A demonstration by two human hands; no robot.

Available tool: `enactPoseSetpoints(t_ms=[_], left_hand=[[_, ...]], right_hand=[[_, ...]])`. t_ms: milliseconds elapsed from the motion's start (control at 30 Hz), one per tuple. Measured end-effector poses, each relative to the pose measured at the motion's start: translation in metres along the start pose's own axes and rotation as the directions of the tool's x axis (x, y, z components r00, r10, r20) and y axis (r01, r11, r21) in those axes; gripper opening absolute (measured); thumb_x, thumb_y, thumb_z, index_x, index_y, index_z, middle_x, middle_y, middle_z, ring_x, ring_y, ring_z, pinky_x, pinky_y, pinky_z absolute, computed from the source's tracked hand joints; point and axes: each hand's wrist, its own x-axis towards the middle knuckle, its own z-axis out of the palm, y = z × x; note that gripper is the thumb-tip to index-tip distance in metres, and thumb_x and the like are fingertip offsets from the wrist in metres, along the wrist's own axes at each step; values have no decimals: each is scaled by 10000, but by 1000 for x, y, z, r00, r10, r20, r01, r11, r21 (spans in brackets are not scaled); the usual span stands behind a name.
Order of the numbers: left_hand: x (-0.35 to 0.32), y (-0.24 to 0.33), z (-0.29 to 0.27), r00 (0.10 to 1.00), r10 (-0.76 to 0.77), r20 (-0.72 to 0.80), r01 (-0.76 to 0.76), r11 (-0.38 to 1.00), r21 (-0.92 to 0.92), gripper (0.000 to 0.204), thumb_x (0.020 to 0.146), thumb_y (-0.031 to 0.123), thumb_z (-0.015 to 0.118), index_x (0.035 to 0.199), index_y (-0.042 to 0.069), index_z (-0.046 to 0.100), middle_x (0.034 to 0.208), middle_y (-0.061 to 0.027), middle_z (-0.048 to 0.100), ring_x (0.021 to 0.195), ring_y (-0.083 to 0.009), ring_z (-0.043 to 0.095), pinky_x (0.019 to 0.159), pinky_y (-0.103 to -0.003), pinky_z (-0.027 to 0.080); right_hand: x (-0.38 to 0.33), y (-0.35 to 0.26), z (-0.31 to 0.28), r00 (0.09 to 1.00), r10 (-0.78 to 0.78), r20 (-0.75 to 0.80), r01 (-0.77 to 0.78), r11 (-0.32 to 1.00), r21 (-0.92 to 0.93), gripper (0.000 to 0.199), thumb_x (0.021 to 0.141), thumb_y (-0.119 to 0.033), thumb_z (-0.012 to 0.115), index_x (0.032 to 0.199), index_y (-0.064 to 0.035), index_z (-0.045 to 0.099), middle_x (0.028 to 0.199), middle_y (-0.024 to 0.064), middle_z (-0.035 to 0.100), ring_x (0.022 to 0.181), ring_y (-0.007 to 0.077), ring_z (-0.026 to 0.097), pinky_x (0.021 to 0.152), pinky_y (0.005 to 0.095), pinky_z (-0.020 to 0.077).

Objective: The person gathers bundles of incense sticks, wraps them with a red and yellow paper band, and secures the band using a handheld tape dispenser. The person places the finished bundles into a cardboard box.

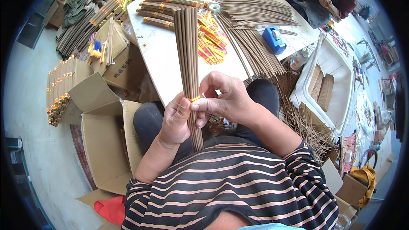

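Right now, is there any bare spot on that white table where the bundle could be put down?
Yes: the table's near-left part is bare, between its left edge and the stick bundle both hands hold. A smaller patch lies below the yellow-red labels. The far end is crowded with tied bundles, the right side with loose sticks and a blue tape dispenser.

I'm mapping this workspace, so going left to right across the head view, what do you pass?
Stacked bundles on the floor → open cardboard box → left hand → right hand → blue tape dispenser → white tray.
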Motion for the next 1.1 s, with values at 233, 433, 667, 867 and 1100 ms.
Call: enactPoseSetpoints(t_ms=[233, 433, 667, 867, 1100], left_hand=[[28, 1, -9, 990, 67, -125, -57, 995, 83, 305, 922, 345, 496, 996, 52, 533, 746, -57, 514, 577, -103, 473, 505, -217, 398], [78, 2, 6, 982, 50, -180, -26, 991, 135, 355, 917, 347, 504, 1000, 2, 517, 717, -58, 501, 547, -107, 469, 489, -215, 396], [127, -27, 28, 985, -133, -109, 144, 984, 108, 327, 912, 345, 522, 966, 25, 489, 704, -37, 514, 535, -79, 468, 475, -191, 393], [165, -61, 35, 959, -266, -92, 271, 961, 47, 283, 926, 333, 496, 921, 50, 504, 683, -20, 518, 507, -71, 474, 446, -190, 405], [187, -88, 40, 951, -307, -39, 308, 951, 12, 286, 937, 302, 478, 959, 20, 519, 711, -41, 538, 537, -94, 492, 478, -218, 422]], right_hand=[[4, 68, -87, 917, -256, -305, -32, 715, -698, 183, 797, -39, 598, 975, 2, 582, 872, 199, 596, 826, 310, 592, 739, 379, 464], [12, 123, -228, 766, 84, -637, -567, 556, -608, 301, 764, -197, 643, 940, 45, 612, 884, 193, 605, 773, 267, 589, 702, 345, 474], [42, 146, -271, 493, 696, -522, -861, 477, -178, 412, 726, -280, 704, 966, 44, 623, 909, 164, 611, 768, 246, 585, 632, 347, 500], [39, 136, -272, 460, 793, -400, -825, 548, 137, 322, 752, -173, 683, 1005, 15, 621, 1056, 161, 579, 1016, 297, 543, 864, 456, 477], [16, 155, -272, 619, 670, -409, -526, 741, 417, 118, 701, -106, 654, 751, -6, 615, 753, 52, 558, 665, 137, 474, 592, 270, 370]])
